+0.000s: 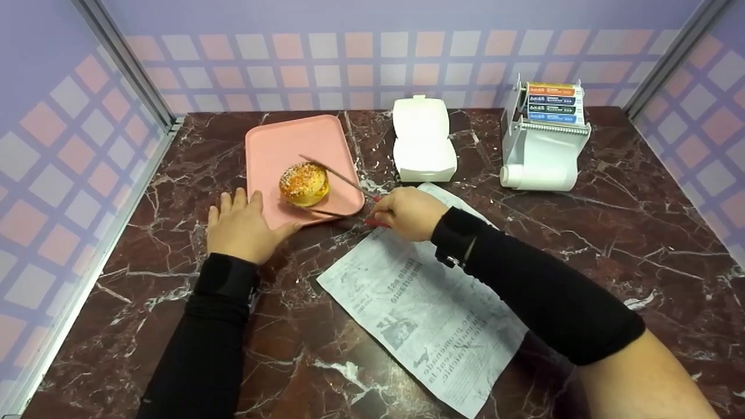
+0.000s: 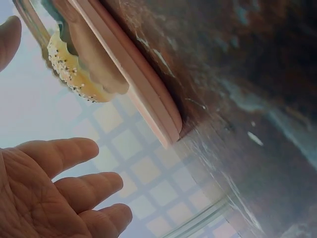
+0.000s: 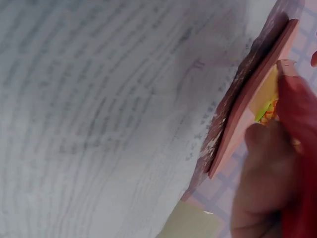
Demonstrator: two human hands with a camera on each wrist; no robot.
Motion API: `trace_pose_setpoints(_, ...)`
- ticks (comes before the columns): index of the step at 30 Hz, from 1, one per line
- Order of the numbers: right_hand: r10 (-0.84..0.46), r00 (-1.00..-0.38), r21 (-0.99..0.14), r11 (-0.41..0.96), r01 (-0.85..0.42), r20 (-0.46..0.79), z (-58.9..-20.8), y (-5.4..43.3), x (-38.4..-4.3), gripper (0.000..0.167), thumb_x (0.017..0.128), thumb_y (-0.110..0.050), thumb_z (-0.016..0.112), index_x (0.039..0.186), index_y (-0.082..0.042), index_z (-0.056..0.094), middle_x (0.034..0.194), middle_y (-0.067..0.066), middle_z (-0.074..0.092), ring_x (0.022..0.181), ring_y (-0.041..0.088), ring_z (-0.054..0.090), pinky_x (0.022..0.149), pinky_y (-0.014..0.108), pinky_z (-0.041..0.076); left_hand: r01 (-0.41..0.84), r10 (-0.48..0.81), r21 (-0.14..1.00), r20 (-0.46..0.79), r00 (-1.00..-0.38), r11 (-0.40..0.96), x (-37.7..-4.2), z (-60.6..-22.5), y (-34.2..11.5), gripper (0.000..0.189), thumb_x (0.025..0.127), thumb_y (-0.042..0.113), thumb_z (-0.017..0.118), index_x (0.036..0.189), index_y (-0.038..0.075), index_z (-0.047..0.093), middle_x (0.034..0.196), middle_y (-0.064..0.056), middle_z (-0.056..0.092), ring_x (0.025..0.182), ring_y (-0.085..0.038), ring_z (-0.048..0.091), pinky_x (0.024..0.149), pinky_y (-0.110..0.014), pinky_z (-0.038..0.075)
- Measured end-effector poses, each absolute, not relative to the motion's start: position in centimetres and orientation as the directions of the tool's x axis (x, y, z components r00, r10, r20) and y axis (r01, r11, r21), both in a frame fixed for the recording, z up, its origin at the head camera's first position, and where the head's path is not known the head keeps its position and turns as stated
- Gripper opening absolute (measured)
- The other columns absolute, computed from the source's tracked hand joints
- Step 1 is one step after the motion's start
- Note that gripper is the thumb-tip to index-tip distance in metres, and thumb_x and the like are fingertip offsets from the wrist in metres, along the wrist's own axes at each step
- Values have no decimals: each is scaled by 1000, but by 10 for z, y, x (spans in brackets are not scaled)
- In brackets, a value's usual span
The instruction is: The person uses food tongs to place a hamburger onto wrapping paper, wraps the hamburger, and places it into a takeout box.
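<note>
Presently catalogued, from the hands outward:

Right hand (image 1: pixel 409 212): curled round the red handles of a pair of tongs (image 1: pixel 340 177); placed at the near right corner of the tray, over the top edge of the printed sheet. Tong arms spread open, one passing above and one below the burger; contact with the bun not discernible. Red handle also seen close up against a finger in the right wrist view (image 3: pixel 297 129).

Left hand (image 1: pixel 240 226): flat on the tabletop, fingers straight and slightly apart, gripping nothing; thumb side just at the near left corner of the tray. Fingers (image 2: pixel 59 153) relaxed and spread in the left wrist view.

Pink tray (image 1: pixel 291 142): rectangular, shallow rim, lying flat on the left half of the table. Contents: one burger (image 1: pixel 304 184) with a sesame-speckled bun, near the front edge; seen from below the rim in the left wrist view (image 2: pixel 74 69).

Printed paper sheet (image 1: pixel 419 308): newspaper-style wrap, spread flat and angled, in front of the right forearm.

White clamshell box (image 1: pixel 423 139): lid up, standing behind the sheet, right of the tray; interior not visible.

White dispenser (image 1: pixel 544 139): far right, holding a paper roll at the bottom and coloured label rolls on top.

Dark red marble table (image 1: pixel 640 233): bearing all of the above.
</note>
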State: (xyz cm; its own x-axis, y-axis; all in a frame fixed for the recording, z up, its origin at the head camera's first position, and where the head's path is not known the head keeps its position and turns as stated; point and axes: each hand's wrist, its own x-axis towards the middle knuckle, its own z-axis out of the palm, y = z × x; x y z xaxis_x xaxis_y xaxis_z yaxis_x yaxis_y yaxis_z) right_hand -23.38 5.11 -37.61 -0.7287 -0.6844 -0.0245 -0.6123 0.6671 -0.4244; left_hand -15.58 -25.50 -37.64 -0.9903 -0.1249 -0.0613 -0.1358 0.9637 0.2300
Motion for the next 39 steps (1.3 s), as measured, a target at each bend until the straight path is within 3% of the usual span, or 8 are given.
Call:
trace_pose_setpoints(3,-674,-738,-455,670,-587,-39,-379,49,-237,27,106,-29,62,111,-8,78,95,9,76,89,26,70,82,41,58,-136,-124,230,-65,-990,964,-156,-377,-255,110,92,79,55,163,-2,29,169,-35,18,156,-59,12,127,-73,9)
trace_pose_setpoints(7,-672,-736,-440,686,-579,-80,-383,48,-239,34,100,-40,72,118,-12,75,85,3,68,76,21,60,68,36,50,-137,-125,229,-68,-990,964,-157,-377,-255,110,93,78,56,164,-1,29,169,-34,19,157,-59,12,127,-72,8)
trace_pose_setpoints(15,-641,-767,-370,722,-584,-39,-386,48,-235,46,99,-30,72,140,-16,57,101,9,73,90,29,69,81,46,56,-138,-121,237,-84,-989,962,-158,-377,-254,110,93,78,55,164,0,28,170,-33,17,157,-57,11,127,-72,7)
trace_pose_setpoints(23,-620,-785,-383,726,-572,-3,-378,65,-232,46,100,-29,71,138,-16,48,107,11,75,89,31,73,80,48,61,-116,-100,220,-83,-992,969,-157,-377,-252,110,93,78,55,164,-1,27,170,-34,17,157,-58,11,126,-73,5)
trace_pose_setpoints(27,-602,-799,-405,733,-547,-10,-364,100,-226,54,100,-32,72,141,-14,44,116,13,75,98,32,74,87,50,62,-81,-70,223,-58,-996,971,-156,-376,-246,110,92,77,58,163,-2,30,169,-34,20,156,-59,14,126,-73,7)
trace_pose_setpoints(32,-632,-770,-373,696,-614,88,-353,166,-212,59,97,-31,77,141,-9,45,111,14,75,94,33,75,85,52,62,-41,-26,246,-64,-998,968,-155,-374,-236,114,89,83,55,164,1,29,170,-33,19,158,-56,13,128,-71,5)
trace_pose_setpoints(35,-651,-747,-370,667,-646,131,-354,209,-200,54,94,-25,80,135,-9,48,106,9,76,86,25,73,80,47,61,-25,-6,258,-72,-997,966,-155,-372,-231,115,89,85,54,165,2,28,171,-31,18,159,-55,12,129,-70,4)
trace_pose_setpoints(39,-633,-770,-410,683,-605,83,-359,260,-177,50,92,-20,82,131,-12,52,103,1,77,77,9,68,71,33,60,-15,3,258,-70,-998,966,-156,-370,-228,118,88,87,52,166,3,26,171,-31,17,159,-55,12,129,-70,3)
